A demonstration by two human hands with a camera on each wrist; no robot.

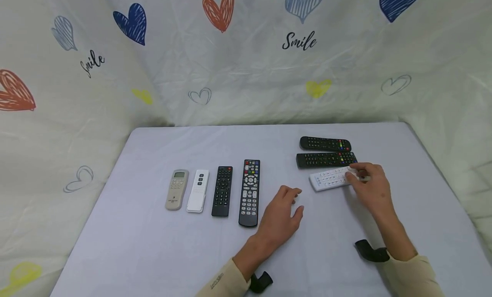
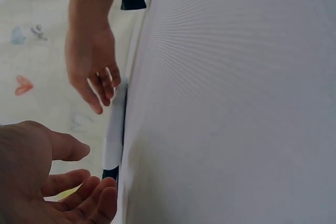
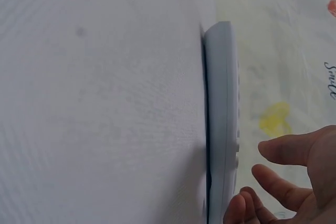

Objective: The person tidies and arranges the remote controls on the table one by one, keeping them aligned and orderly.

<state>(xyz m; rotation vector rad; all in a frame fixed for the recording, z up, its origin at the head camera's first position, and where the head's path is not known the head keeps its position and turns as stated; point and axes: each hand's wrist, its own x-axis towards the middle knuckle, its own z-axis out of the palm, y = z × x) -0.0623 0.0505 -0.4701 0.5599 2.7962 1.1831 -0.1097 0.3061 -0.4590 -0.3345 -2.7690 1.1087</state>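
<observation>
On the right of the table a white remote control point(image 1: 328, 178) lies flat with its keypad up. My right hand point(image 1: 370, 188) is over its right end, fingers loosely bent. In the right wrist view, the thumb and forefinger stand apart from the remote, while lower fingers reach its edge; whether they touch is unclear. Just behind it lie a black remote point(image 1: 324, 160) and another black remote point(image 1: 325, 143), both sideways. My left hand point(image 1: 280, 218) hovers with relaxed fingers and holds nothing. Nearest on its left is a large black remote point(image 1: 249, 198) with grey buttons.
Left of the large remote, a slim black remote point(image 1: 222, 192), a white remote point(image 1: 197, 194) and a beige remote point(image 1: 177, 192) with a small screen form a row. A white cloth covers the table point(image 1: 153, 254). Behind hangs a heart-printed curtain point(image 1: 250, 66).
</observation>
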